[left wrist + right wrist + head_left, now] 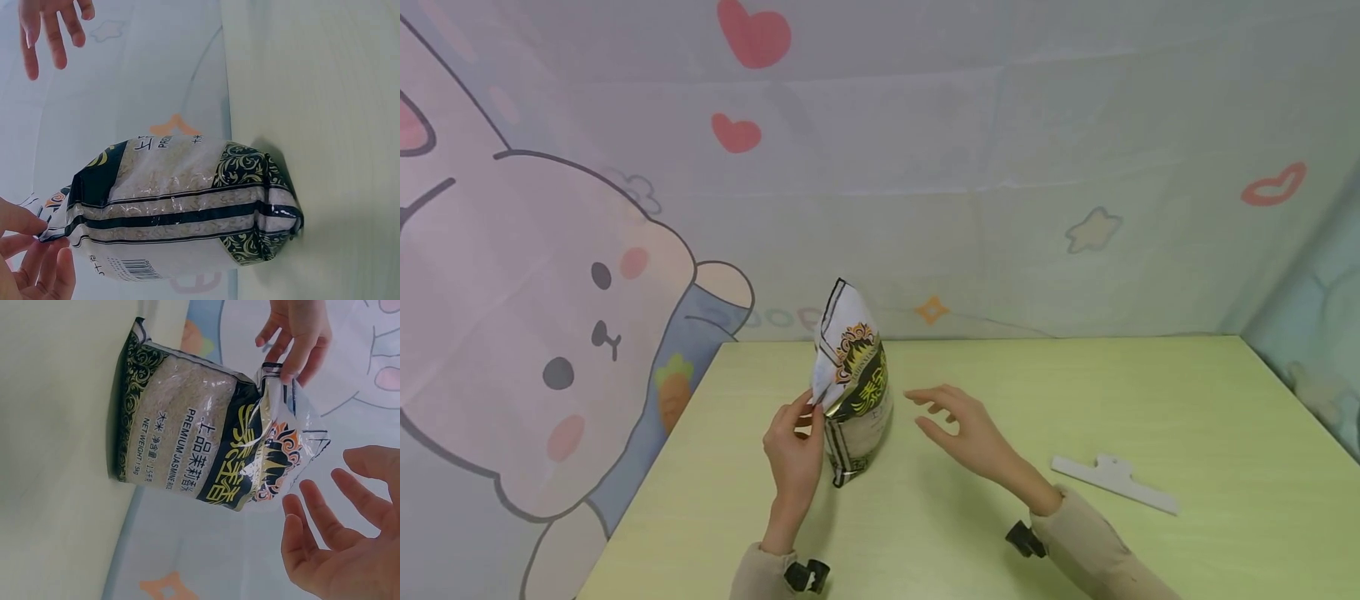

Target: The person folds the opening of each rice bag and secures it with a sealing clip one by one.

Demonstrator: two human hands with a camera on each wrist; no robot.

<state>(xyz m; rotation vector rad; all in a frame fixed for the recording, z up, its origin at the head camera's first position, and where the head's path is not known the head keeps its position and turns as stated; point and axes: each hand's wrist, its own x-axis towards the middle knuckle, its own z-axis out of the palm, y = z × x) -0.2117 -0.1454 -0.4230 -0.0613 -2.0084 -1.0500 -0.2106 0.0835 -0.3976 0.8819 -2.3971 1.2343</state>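
Observation:
A bag of jasmine rice (861,400) stands upright on the table, its white top rising to a crumpled, pointed edge. Clear panels in the bag show the grains, as the right wrist view of the rice bag (187,419) makes plain. My left hand (796,450) pinches the near edge of the upper part between thumb and fingers; the left wrist view shows the same left hand (37,262) on that fold. To the right of the bag, my right hand (966,429) hovers apart from it with fingers spread and slightly bent, holding nothing.
A white sealing clip (1112,479) lies on the light green table (1150,392), right of my right hand. Behind the table hangs a printed cloth (925,167) with a rabbit and hearts. Each wrist carries a small black camera mount.

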